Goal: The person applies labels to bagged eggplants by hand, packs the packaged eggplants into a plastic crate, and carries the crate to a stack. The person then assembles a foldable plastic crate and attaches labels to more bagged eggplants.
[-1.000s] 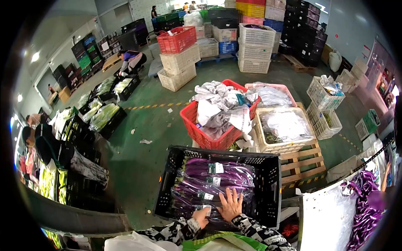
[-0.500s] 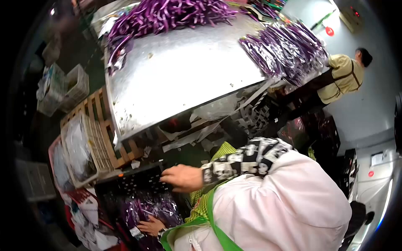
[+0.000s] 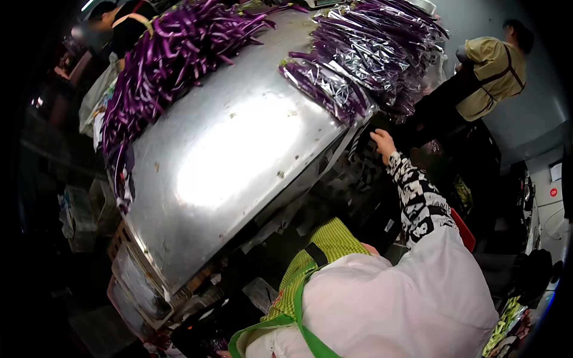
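My right hand [image 3: 384, 144] is stretched out past the near right corner of the metal table [image 3: 197, 238], just below the bagged eggplants [image 3: 337, 89]. Its fingers point toward the table, partly extended, and nothing shows in them. A dark gap lies beside the fingertips. Long purple eggplants in shiny clear bags are stacked along the table's right side. Loose eggplants [image 3: 173, 59] form a long heap on the far left side. My left hand is out of sight beyond the green apron [image 3: 304, 274], near the bottom edge.
A co-worker in a yellow shirt [image 3: 492, 65] stands at the right, beyond the table end. Another person [image 3: 134, 15] is at the far left. A plastic-lined crate [image 3: 140, 286] stands by the table's near left corner. Torn packaging hangs under the table edge.
My right hand has left the black crate's edge and swung right to the table corner. My view has turned right, and the left hand on the bagged eggplants in the crate has dropped from sight.
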`<action>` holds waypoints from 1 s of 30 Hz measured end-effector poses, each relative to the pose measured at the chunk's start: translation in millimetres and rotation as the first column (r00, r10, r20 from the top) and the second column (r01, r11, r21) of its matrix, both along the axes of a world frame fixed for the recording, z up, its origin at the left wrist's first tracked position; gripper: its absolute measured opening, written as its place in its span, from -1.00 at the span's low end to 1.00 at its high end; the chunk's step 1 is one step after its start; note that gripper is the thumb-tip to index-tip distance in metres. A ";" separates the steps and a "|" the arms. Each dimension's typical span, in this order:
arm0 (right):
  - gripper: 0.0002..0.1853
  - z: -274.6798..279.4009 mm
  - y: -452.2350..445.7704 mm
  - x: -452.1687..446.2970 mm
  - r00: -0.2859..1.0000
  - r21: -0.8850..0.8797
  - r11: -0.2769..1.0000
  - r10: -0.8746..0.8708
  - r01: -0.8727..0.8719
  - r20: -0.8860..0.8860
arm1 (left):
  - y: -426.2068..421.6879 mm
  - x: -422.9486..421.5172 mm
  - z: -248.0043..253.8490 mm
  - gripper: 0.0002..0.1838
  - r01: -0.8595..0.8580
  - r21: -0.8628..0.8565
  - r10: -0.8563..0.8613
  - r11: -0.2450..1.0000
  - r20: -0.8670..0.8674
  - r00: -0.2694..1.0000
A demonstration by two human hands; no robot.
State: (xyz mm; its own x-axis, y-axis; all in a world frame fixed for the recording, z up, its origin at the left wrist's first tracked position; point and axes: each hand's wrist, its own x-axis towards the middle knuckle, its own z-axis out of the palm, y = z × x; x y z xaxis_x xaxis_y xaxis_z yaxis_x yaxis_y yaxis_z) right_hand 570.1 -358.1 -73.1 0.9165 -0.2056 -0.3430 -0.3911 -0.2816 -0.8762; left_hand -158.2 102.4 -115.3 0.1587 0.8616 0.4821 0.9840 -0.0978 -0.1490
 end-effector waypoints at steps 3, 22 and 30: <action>-0.30 -16.1 -20.9 62.9 1.000 0.040 0.999 0.003 -0.003 0.010 | 1.2 159.3 55.3 -0.55 0.399 0.122 -0.417 0.909 0.222 0.881; -0.80 132.1 -74.8 -102.0 0.925 0.339 0.895 0.353 -0.291 -0.138 | -256.8 689.8 100.7 -0.14 0.684 0.004 -0.441 -0.730 0.761 -0.475; -0.79 158.2 -56.7 -149.1 0.916 0.352 0.869 0.394 -0.347 -0.071 | -275.6 693.8 89.3 -0.60 0.675 0.236 -0.373 -0.699 0.686 -0.625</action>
State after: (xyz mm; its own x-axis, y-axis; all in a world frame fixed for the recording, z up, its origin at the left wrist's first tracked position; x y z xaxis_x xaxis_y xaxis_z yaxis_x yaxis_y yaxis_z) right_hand 421.0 -414.8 85.1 0.8421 0.2852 -0.4578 -0.4366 -0.1378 -0.8890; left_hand 535.6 -173.1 -26.0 0.6713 -0.3669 0.6440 -0.7396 -0.3893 0.5491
